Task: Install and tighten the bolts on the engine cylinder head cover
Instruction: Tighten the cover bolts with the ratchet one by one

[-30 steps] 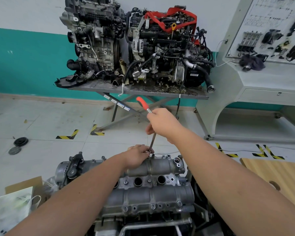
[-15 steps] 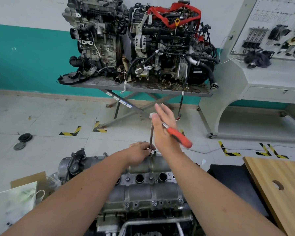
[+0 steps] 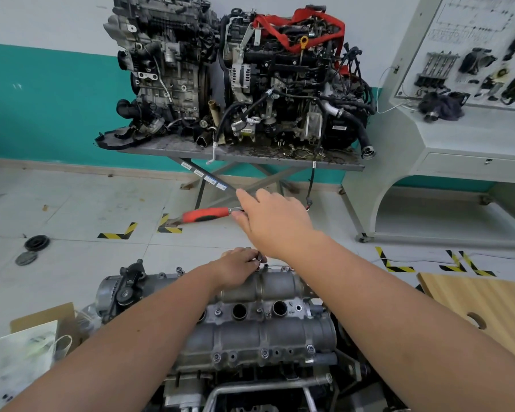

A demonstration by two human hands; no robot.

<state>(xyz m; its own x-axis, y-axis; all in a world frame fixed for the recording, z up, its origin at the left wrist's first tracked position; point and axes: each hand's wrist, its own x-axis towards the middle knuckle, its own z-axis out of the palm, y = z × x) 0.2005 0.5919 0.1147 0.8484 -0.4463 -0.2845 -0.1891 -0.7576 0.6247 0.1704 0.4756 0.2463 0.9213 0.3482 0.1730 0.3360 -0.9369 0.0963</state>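
Note:
The grey metal cylinder head cover [image 3: 259,337] lies in front of me, with several bolts along its near edge and round plug holes in the middle. My left hand [image 3: 240,267] rests on the cover's far edge, fingers pinched around the ratchet's socket end at a bolt there. My right hand [image 3: 275,223] is above it, holding the top of the ratchet wrench. Its red and black handle [image 3: 205,215] sticks out level to the left. The extension shaft is hidden behind my right hand.
Two engines stand on a grey steel table [image 3: 250,156] by the far wall. A white training console [image 3: 458,138] is at the right, a wooden board [image 3: 488,307] at the near right. A cardboard box and paper bag [image 3: 24,358] sit at the near left. Black discs [image 3: 36,243] lie on the floor.
My right hand has swung the ratchet handle round, from pointing up-left, to right, to level left now. My left hand has stayed at the socket on the cover's far edge.

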